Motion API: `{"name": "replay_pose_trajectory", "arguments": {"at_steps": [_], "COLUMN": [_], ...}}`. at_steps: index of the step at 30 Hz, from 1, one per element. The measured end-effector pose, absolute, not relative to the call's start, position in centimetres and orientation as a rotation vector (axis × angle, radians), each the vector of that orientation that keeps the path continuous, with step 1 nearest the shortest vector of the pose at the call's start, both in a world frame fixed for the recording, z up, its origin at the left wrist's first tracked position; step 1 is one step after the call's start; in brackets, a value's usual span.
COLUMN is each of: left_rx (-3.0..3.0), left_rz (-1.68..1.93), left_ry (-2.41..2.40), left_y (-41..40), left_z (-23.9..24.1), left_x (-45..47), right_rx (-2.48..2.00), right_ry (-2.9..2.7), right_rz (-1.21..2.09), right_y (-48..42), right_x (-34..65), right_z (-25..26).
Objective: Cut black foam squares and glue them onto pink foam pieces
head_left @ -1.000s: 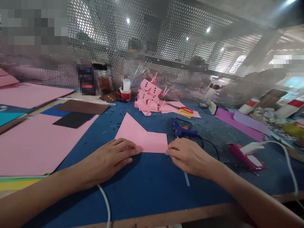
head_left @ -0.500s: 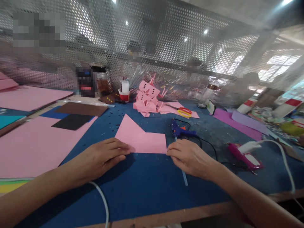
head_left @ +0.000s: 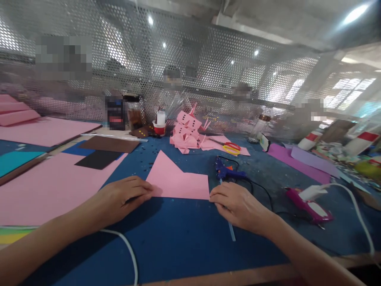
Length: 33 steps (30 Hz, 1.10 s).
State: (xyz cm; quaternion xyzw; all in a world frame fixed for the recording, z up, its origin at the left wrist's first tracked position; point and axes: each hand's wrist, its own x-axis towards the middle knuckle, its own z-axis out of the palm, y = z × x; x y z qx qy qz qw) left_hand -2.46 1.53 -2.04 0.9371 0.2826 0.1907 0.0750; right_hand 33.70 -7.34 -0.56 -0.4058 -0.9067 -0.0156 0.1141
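Note:
A pink sheet of paper (head_left: 178,184) lies on the blue tabletop, with a pointed peak at its left and a straight lower edge. At its lower left corner, my left hand (head_left: 126,196) pinches the paper between closed fingers and thumb. My right hand (head_left: 235,202) grips the lower right corner the same way. Just beyond the right hand rests a blue glue gun (head_left: 226,171); its clear glue stick (head_left: 232,232) shows past the wrist side of that hand. Whether the sheet is folded double, I cannot tell.
Folded pink paper pieces (head_left: 186,133) with black dots are stacked behind, beside red-and-yellow scissors (head_left: 231,148). Large pink sheets (head_left: 59,186), with brown paper (head_left: 110,143) on top, cover the left. A magenta power strip (head_left: 311,206) with a white cable lies right.
My left hand has slid left along the paper's lower edge to its corner. The right hand keeps its hold at the other corner. The camera view has tilted up slightly.

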Motion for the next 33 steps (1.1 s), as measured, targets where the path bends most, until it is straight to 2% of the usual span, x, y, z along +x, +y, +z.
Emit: {"name": "replay_pose_trajectory", "arguments": {"at_steps": [12, 33], "left_rx": [2.904, 2.814], "left_rz": [0.463, 0.409], "left_ry": [0.985, 1.074], "left_y": [1.3, 1.9], "left_z": [-1.8, -2.0], "left_x": [-3.1, -3.7], "right_rx": [-1.208, -1.221], "right_ry": [-2.586, -2.549], "right_rz": [0.043, 0.002], "right_y": [-7.3, -7.5], "right_x": [33.6, 33.3], "right_z": [-0.6, -0.8]}}
